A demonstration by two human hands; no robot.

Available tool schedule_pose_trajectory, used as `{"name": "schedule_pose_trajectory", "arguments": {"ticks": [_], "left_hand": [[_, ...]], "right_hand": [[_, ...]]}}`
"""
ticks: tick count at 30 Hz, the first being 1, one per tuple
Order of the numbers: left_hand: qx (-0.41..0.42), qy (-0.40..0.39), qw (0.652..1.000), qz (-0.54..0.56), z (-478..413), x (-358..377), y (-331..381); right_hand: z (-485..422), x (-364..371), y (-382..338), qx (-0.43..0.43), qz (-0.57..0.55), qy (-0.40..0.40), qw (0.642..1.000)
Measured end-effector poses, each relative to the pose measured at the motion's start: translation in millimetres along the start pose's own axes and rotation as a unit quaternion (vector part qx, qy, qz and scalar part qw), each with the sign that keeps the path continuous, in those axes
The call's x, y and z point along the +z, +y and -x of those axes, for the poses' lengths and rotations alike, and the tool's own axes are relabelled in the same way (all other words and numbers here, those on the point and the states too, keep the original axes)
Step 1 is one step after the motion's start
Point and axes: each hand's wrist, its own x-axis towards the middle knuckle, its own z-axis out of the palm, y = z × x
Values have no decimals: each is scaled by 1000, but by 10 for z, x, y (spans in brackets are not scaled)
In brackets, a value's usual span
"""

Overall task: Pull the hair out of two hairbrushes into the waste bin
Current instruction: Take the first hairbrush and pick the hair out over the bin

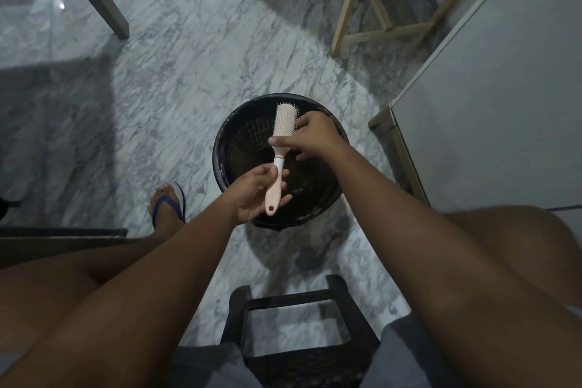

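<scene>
Dim indoor light, cool grey cast. Small glare spot on the marble floor (176,72) upper left, with a broad soft shadow across its left side. Inside of the waste bin (218,148) nearly black, detail lost. Centre sharp, hairbrush (285,123) crisp. Wide-angle bowing at edges; white cabinet (491,110) side curves. Near forearms (409,230) slightly soft.

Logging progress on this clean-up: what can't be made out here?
Head view:
- Hair left in the hairbrush: bristles too small, partly behind the right hand.
- Inside the waste bin: too dark.
- The second brush: nowhere in frame.
</scene>
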Motion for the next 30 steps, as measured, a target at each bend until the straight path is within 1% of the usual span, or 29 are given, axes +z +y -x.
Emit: {"name": "schedule_pose_trajectory", "arguments": {"ticks": [1,4,7,9,12,13,14,16,17,18,19,21,23,24,27,28,29,30], "left_hand": [[-2,0,1000,-8,3,-5,-13],[-3,10,1000,-23,8,-44,-58],[0,15,1000,-17,13,-59,-70],[-4,0,1000,21,15,-67,-55],[-21,-23,997,66,22,-132,-24],[-24,-25,997,70,24,-157,-12],[-27,-27,997,72,22,-183,-2],[-36,-36,996,70,15,-202,16],[-43,-41,996,63,11,-195,20],[-49,-47,996,51,7,-182,22],[-55,-54,996,39,6,-162,23],[-62,-69,995,28,8,-131,23],[-65,-86,994,35,19,-143,31],[-67,-96,992,40,28,-165,38],[-65,-124,988,65,44,-265,68],[-62,-133,987,71,45,-299,82],[-62,-141,985,75,46,-329,95],[-61,-145,985,74,47,-355,108]], "right_hand": [[-4,-8,-9,-3,17,-6,1000],[-16,-51,-40,4,2,-14,1000],[-35,-83,-7,3,20,-22,1000],[-23,-88,4,2,-28,-24,999],[-46,-135,44,27,-131,27,991],[-76,-142,91,36,-122,33,991],[-88,-152,136,37,-87,22,995],[-96,-161,242,-3,59,-21,998],[-83,-157,282,-38,124,-38,991],[-62,-150,295,-74,159,-40,984],[-34,-144,285,-103,159,-27,982],[-33,-109,253,-150,127,33,980],[-78,-100,235,-162,74,103,979],[-106,-106,244,-151,39,128,979],[-187,-140,280,-49,-83,150,984],[-204,-145,304,-14,-104,136,985],[-199,-141,327,29,-101,103,989],[-186,-118,376,73,-69,45,994]]}}
